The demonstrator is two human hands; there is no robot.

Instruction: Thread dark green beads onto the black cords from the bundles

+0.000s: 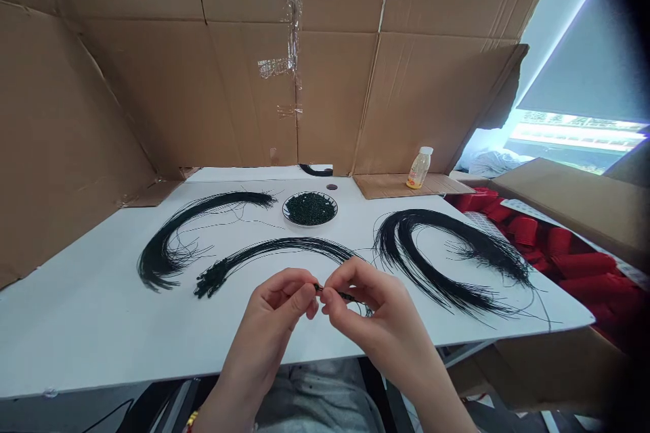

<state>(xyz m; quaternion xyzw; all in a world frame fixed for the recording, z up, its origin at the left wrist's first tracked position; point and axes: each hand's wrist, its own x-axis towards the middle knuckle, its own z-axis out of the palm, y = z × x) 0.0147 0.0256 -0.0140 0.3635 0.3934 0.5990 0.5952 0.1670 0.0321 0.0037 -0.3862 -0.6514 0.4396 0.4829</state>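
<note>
Black strands (163, 237) curve leftmost; your left hand (277, 308) pinches a small dark piece (318, 287), nearer you than the bead plate (288, 215); your right hand (380, 299) grips a dark strand (347, 296) beside it; a looped bundle (406, 243) lies rightward.

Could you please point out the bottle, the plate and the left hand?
Bottle (419, 170), head view: middle of its body.
Plate (285, 210), head view: left part of its rim.
Left hand (273, 320), head view: near the thumb's base.
</note>
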